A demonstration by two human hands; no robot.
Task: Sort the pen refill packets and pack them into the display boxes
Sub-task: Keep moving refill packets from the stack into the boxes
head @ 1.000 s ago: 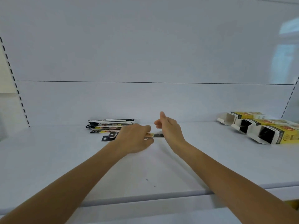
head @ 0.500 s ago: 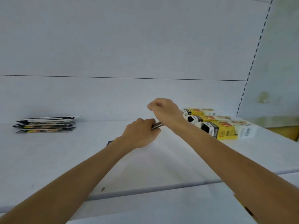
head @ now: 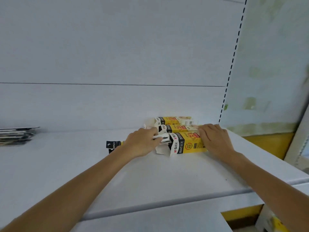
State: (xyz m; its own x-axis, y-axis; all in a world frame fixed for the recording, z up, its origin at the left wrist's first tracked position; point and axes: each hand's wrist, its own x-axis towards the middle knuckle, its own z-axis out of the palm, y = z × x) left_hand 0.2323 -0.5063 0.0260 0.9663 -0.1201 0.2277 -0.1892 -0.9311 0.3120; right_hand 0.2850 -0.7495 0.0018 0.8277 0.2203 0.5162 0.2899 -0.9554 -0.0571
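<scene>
Head view. Left hand: fingers curled, gripping refill packets. Their black header end sticks out toward 9 o'clock of the hand. Their other end is at the open mouth of the nearest display box, at 3 o'clock of the hand. How far in they reach: cannot tell.

Right hand: fingers bent over the top of that box at its 3 o'clock end, holding it.

Middle display box and far display box lie side by side toward 12 o'clock of the nearest one, all mouths facing 9 o'clock.

Stack of packets: far out at 9 o'clock on the white shelf, well apart from both hands.
</scene>
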